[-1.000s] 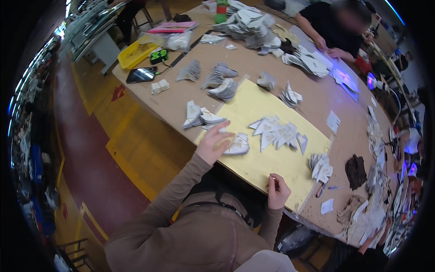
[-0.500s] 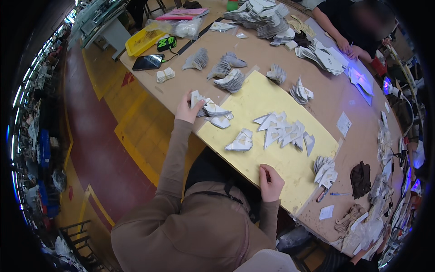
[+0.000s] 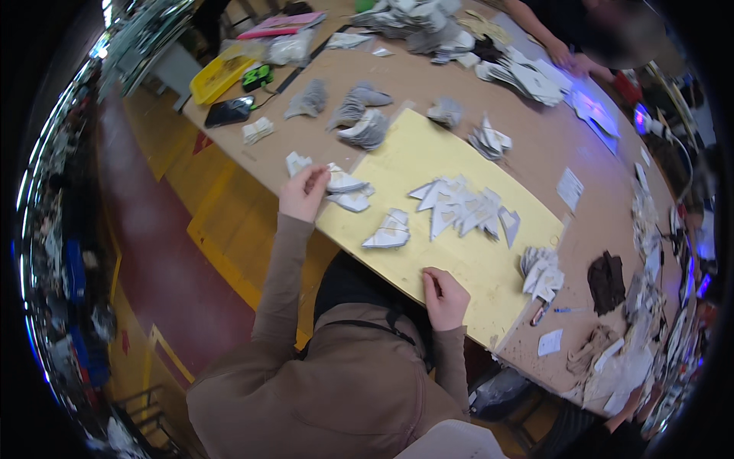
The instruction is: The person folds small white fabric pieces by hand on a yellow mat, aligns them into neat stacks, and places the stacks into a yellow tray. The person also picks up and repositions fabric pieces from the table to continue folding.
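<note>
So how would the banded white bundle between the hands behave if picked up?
The bundle probably lifts as one, since a thin band crosses it. Its flat, angular shape suggests some stiffness. Broad and low, it seems unlikely to roll.

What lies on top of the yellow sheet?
On the yellow sheet are overlapping white pieces in the middle, a banded bundle closer to the near edge, and more stacks at its left and right edges. What lies under them is covered.

Violet lamp (image 3: 642, 120) glares at right; edges bend (perhaps slightly blurred).
</note>
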A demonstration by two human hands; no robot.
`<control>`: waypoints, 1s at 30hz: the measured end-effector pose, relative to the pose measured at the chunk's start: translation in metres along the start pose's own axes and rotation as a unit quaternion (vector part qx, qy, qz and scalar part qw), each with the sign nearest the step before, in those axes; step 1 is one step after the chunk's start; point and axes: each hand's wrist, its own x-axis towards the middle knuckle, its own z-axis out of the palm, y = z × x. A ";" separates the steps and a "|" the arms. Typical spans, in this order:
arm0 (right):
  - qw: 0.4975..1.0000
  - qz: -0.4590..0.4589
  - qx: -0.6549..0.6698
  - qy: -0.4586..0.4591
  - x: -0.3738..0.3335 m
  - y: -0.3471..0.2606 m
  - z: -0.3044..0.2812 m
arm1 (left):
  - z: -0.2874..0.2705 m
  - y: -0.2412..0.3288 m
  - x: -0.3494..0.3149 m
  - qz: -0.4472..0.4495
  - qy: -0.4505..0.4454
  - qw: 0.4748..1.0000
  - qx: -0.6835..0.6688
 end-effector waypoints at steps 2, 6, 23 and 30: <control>1.000 0.010 -0.006 0.000 0.000 -0.001 -0.001 | 0.024 0.007 -0.004 0.148 0.006 0.981 0.128; 1.000 0.021 -0.018 -0.003 0.000 -0.004 -0.004 | 0.055 0.005 0.007 0.284 0.028 0.937 0.201; 0.997 0.069 -0.024 0.013 0.004 -0.008 0.002 | 0.023 -0.001 0.018 0.220 -0.084 0.971 0.051; 0.996 0.081 -0.025 -0.001 0.006 -0.012 0.002 | 0.014 0.018 -0.001 0.186 -0.038 0.982 0.000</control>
